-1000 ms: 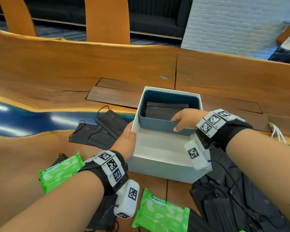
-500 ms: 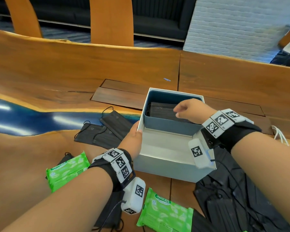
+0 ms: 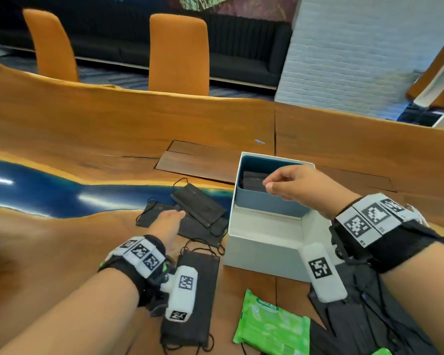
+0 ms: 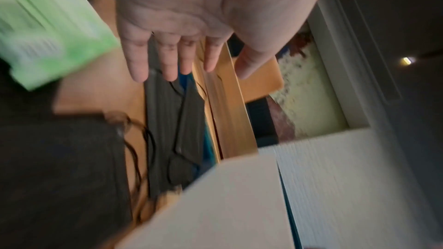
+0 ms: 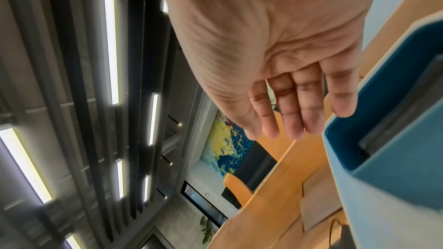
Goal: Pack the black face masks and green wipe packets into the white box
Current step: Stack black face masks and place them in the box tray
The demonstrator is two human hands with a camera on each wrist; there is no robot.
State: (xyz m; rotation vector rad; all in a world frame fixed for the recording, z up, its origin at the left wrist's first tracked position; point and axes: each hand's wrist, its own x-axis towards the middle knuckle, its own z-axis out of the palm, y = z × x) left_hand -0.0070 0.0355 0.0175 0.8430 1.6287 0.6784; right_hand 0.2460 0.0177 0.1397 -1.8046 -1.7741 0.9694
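The white box [image 3: 262, 242] stands open with a blue inner tray [image 3: 267, 204] at its far end, and black masks [image 3: 251, 179] lie in that tray. My right hand [image 3: 269, 184] hovers over the tray with relaxed fingers and holds nothing; in the right wrist view the right hand [image 5: 299, 126] is beside the blue tray [image 5: 395, 158]. My left hand [image 3: 176, 216] reaches flat over loose black masks [image 3: 200, 207] left of the box. The left wrist view shows the left hand [image 4: 187, 71] with straight fingers over the black masks [image 4: 167, 120]; contact is unclear. A green wipe packet [image 3: 269, 326] lies near me.
Another black mask [image 3: 192, 290] lies under my left wrist, and a pile of masks [image 3: 369, 316] sits at the near right. A second green packet [image 4: 48, 35] shows in the left wrist view. Orange chairs [image 3: 178, 55] stand beyond the long wooden table [image 3: 87, 129].
My left hand let go of the box's left side and moved left over the loose masks. My right hand rose out of the blue tray.
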